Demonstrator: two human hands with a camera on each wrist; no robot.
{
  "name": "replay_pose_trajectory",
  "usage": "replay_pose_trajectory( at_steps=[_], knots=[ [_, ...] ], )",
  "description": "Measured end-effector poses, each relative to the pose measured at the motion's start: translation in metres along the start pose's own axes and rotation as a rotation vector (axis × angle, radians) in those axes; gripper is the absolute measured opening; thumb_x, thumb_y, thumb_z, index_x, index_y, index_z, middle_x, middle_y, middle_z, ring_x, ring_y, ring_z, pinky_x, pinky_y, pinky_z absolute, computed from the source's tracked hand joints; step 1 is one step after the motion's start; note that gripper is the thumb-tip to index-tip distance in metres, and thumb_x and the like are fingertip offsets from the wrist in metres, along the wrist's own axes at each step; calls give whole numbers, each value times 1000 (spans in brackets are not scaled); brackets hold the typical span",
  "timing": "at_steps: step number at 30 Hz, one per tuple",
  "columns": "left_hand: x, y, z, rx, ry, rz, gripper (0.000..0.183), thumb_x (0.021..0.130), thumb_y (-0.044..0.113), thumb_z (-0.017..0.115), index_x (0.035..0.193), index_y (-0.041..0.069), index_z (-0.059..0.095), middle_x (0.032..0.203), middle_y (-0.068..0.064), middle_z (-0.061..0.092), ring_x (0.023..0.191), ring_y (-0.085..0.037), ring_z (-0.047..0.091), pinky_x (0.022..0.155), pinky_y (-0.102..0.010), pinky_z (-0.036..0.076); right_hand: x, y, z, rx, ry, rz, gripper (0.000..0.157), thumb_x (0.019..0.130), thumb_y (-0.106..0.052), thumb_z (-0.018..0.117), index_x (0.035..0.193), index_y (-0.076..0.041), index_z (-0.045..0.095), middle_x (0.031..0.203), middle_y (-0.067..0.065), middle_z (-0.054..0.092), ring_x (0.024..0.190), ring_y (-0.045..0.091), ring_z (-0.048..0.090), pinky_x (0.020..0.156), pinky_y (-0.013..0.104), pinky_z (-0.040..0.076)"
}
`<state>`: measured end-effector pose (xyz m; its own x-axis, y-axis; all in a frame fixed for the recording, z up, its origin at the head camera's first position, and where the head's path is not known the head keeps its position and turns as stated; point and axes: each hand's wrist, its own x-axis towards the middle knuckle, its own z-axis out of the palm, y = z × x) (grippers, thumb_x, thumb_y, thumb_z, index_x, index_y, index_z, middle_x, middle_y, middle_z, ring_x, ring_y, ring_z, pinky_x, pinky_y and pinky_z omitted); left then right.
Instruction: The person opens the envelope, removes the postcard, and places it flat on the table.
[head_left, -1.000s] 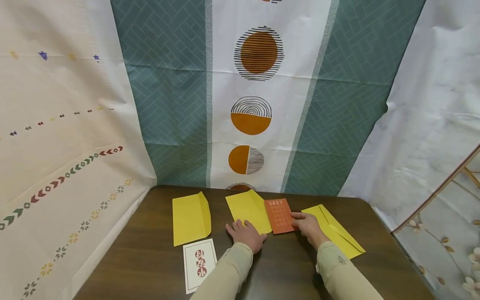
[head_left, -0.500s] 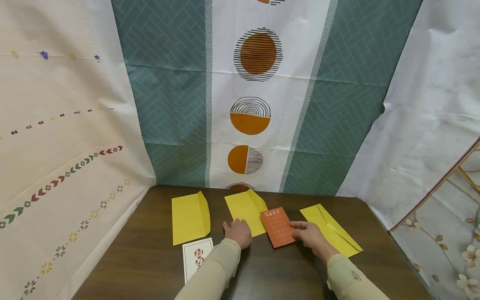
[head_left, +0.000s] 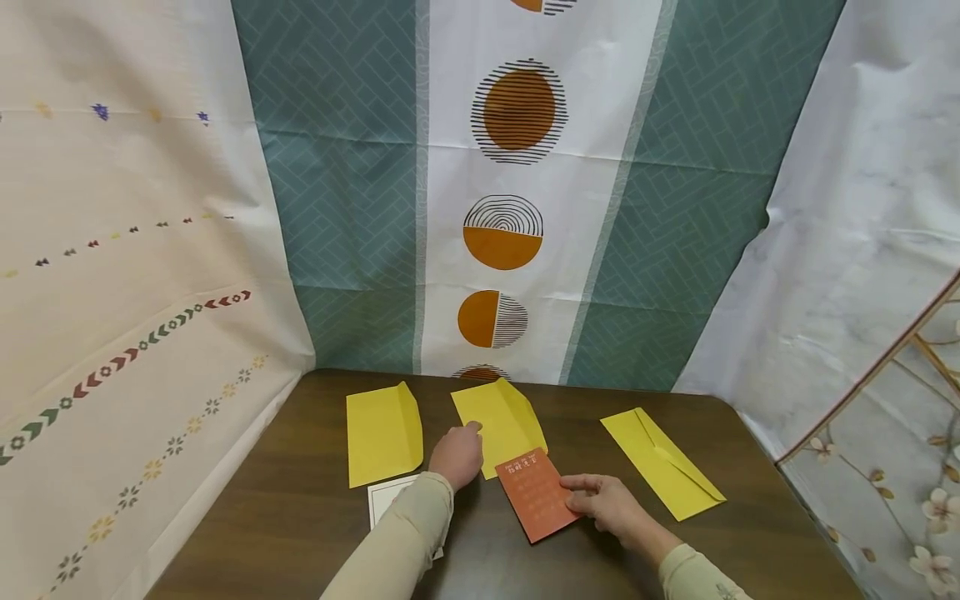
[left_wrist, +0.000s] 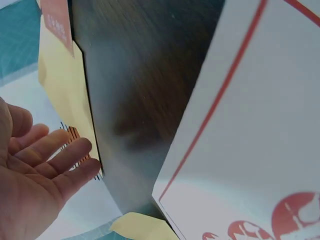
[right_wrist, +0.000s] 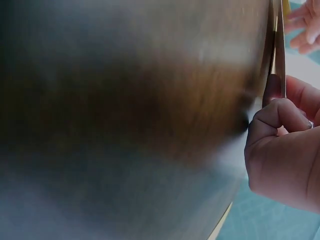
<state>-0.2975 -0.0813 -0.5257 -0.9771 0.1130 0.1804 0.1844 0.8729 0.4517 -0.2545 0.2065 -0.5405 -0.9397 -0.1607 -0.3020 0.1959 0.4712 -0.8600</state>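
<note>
My right hand [head_left: 611, 505] pinches an orange-red card [head_left: 536, 498] by its right edge, thumb and fingers on either side of it. The card has pale writing along its top and tilts slightly over the table, overlapping the bottom of the middle yellow envelope [head_left: 504, 427]. In the right wrist view the card [right_wrist: 280, 57] is seen edge-on. My left hand [head_left: 456, 457] is beside that envelope's left edge, with its fingers loosely extended and nothing held in the left wrist view. Below its wrist lies a white card [left_wrist: 250, 130] with a red border, mostly hidden by the sleeve in the head view.
Another yellow envelope [head_left: 381, 437] with its flap unfolded lies at the left. A third yellow envelope [head_left: 663, 464], flap folded down, lies at the right. The dark wooden table [head_left: 300, 500] is bounded by hanging cloths at the back and sides.
My right hand has drawn the red card toward me and leftward, off the middle envelope's side. My left hand has lifted from that envelope and moved left, over the white card.
</note>
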Motion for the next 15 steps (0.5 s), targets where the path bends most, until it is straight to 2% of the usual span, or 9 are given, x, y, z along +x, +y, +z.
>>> replay_pose_trajectory(
  at_steps=[4,9,12,15],
  knots=[
    [1,-3,0,-25,10,-10,28,107,12,60,130,4,73,121,-15,79,105,-33,79,87,-51,65,-6,1,5,0,-52,-38,40,97,-18,78,135,-6,73,105,2,79,68,15,52,55,28,35],
    [0,-5,-3,-43,34,1,27,107,12,61,130,4,73,121,-16,80,106,-34,79,88,-51,64,-13,0,8,-26,-106,-90,39,97,-14,78,133,-1,73,100,1,80,55,10,42,50,24,33],
    [-1,-6,-5,-60,47,-2,28,106,14,63,131,4,73,121,-17,80,106,-36,79,89,-53,64,-16,-1,8,-68,-126,-122,38,96,-12,79,131,0,74,100,4,81,52,9,40,50,23,34],
    [-2,-7,-6,-81,49,-15,30,106,17,64,132,3,73,122,-17,79,108,-36,78,92,-54,63,-18,-1,7,-108,-147,-152,38,95,-12,80,131,0,74,104,6,81,57,8,47,53,24,39]
  ],
)
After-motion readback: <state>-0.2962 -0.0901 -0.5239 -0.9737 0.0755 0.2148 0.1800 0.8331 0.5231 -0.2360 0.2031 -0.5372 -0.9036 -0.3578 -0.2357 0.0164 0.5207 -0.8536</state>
